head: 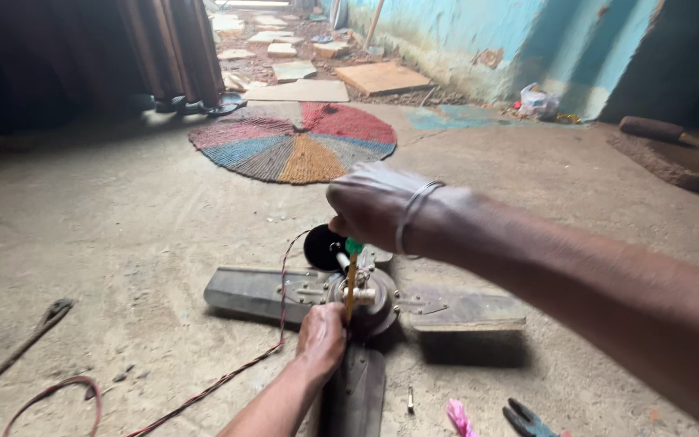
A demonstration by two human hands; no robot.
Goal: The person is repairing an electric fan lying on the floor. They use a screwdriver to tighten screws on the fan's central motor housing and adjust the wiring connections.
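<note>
A grey ceiling fan (244, 293) with three dusty blades lies flat on the concrete floor. Its round motor hub (378, 301) faces up. My right hand (370, 206), wearing thin bangles at the wrist, grips the green-topped handle of a screwdriver (351, 279) that stands nearly upright on the hub. My left hand (320, 338) rests on the near side of the hub, fingers closed at the screwdriver's tip. A black cup-shaped cover (321, 247) sits at the far side of the hub.
A red twisted wire (228, 376) runs from the fan toward the lower left. A round multicoloured woven mat (293, 142) lies farther off. Pliers with blue grips (527, 419), a pink scrap (459, 417) and a small screw (410, 399) lie near the front.
</note>
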